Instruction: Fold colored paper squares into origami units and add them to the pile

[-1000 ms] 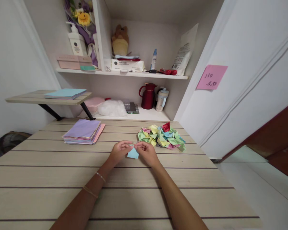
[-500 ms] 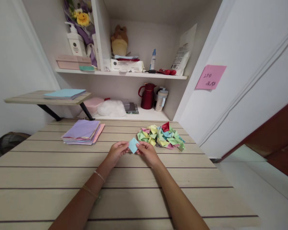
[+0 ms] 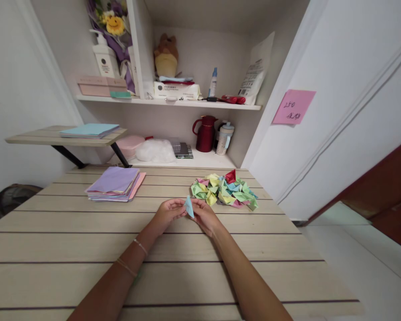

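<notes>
A small piece of folded light-blue paper [image 3: 189, 207] is held between my two hands above the desk. My left hand [image 3: 169, 212] pinches its left side with thumb and fingers. On the other side, my right hand [image 3: 203, 214] grips it, fingers partly hidden behind the paper. The paper now looks like a narrow, upright triangle. Just beyond my right hand lies a heap of folded paper boats [image 3: 225, 191] in green, yellow, pink, blue and red. A stack of coloured paper sheets [image 3: 115, 183], purple on top, rests on the left of the desk.
Light-blue sheets [image 3: 90, 129] lie on a small raised shelf [image 3: 36, 135] at the left. Behind the desk [image 3: 173, 276], a cabinet holds a dark red jug [image 3: 205, 133], a pale cup [image 3: 225, 139] and a white plastic bag [image 3: 155, 151]. A pink note [image 3: 294, 107] hangs at right.
The light-blue paper has gone from a flat diamond facing me to a narrow triangle. My hands have come closer together around it. The heap and the stack have stayed put.
</notes>
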Available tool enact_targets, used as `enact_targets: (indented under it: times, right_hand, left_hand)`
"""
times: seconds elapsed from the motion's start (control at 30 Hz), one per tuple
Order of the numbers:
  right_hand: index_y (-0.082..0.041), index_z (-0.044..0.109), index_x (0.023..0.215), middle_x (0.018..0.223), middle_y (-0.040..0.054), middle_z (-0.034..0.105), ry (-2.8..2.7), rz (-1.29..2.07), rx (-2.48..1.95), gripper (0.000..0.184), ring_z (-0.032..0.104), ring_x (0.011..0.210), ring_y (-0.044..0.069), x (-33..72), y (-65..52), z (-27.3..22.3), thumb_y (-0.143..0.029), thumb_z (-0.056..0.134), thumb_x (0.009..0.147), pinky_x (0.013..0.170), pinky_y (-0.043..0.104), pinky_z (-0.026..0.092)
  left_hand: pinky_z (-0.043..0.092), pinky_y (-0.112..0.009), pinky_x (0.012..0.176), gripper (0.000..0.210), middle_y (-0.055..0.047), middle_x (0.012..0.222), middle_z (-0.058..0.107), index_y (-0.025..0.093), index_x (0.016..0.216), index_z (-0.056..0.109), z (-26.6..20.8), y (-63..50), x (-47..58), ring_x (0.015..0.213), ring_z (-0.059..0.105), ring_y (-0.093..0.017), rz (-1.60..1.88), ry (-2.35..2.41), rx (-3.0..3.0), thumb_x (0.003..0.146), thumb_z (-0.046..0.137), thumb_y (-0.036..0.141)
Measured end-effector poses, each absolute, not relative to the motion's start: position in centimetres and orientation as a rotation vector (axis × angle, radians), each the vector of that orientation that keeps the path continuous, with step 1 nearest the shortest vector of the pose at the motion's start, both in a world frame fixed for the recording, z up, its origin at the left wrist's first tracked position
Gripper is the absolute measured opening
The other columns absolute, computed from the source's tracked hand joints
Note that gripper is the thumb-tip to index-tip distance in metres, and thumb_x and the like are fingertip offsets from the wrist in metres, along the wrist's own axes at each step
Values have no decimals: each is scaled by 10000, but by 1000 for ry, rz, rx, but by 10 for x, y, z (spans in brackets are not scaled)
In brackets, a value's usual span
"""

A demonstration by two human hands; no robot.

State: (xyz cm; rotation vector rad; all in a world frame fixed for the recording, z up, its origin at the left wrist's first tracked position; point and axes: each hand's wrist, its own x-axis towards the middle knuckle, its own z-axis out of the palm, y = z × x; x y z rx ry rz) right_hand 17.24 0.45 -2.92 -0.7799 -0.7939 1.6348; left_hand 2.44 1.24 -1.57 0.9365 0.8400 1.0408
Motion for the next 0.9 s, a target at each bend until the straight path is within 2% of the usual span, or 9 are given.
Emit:
enact_targets:
  times: [0.1, 0.23, 0.37, 0.53, 0.63, 0.9]
  right_hand:
    - [-156, 636, 728, 655, -1, 641, -810, 1577, -791, 269, 566, 575, 97, 171, 5, -28, -305, 770, 550, 602, 232, 455]
    - [-147, 679, 773, 717, 26, 663, -902, 1541, -797, 291, 577, 631, 117, 171, 5, -24, -375, 732, 601, 626, 248, 464]
    - [-163, 697, 782, 716, 29, 677, -984, 1455, -830, 313, 588, 632, 143, 172, 5, -23, -392, 745, 574, 640, 281, 477]
    - [-175, 709, 833, 821, 57, 698, -1081, 1371, -845, 351, 618, 739, 195, 172, 5, -24, -432, 719, 594, 703, 334, 492]
    - [-178, 707, 867, 863, 67, 700, -1137, 1325, -846, 353, 627, 754, 202, 172, 6, -24, -430, 697, 620, 710, 340, 497]
    - [-182, 702, 880, 818, 69, 707, -1282, 1100, -972, 271, 642, 722, 217, 172, 4, -25, -361, 660, 680, 701, 365, 508]
  left_hand:
    - [500, -232, 664, 318, -41, 697, 671, 104, 739, 623, -19, 15, 24, 615, 626, -109, 1089, 870, 957, 491, 798, 199]
    - [508, -241, 648, 333, -33, 693, 665, 107, 733, 601, -22, 20, 22, 595, 633, -116, 1165, 911, 998, 494, 793, 238]
    - [516, -235, 590, 332, -10, 635, 645, 115, 711, 584, -23, 23, 20, 547, 627, -117, 1221, 957, 1060, 485, 794, 240]
    - [529, -256, 595, 320, -50, 636, 672, 105, 714, 614, -28, 24, 21, 565, 641, -145, 1235, 969, 1093, 493, 788, 259]
    - [534, -274, 629, 325, -71, 670, 690, 99, 745, 645, -30, 24, 22, 583, 647, -153, 1229, 980, 1096, 505, 781, 270]
    - [536, -275, 648, 297, -80, 728, 710, 119, 802, 690, -25, 17, 24, 626, 658, -168, 1206, 1032, 1163, 561, 741, 285]
